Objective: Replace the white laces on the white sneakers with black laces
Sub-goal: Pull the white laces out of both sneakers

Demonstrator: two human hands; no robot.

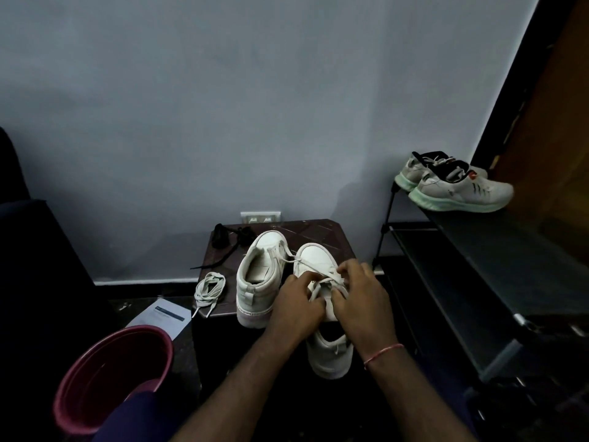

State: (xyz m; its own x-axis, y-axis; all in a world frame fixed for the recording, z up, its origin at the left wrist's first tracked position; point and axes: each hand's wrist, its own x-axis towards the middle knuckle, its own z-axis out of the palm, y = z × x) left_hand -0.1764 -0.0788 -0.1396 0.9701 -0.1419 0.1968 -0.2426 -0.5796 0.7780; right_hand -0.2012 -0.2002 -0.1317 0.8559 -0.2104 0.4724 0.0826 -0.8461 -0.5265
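Left hand (pixel 294 306) and right hand (pixel 361 298) — fingers (pixel 345 272) apparently pinching white lace (pixel 323 280) — cover sneaker (pixel 317 258).

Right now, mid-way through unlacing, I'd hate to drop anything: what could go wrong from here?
Your left hand and right hand grip the threaded white lace of the nearer white sneaker, whose heel seems to jut past the near edge of the small dark table; a hard tug might tip it off. The coiled loose white lace hangs its ends over the left edge and may slide to the floor.
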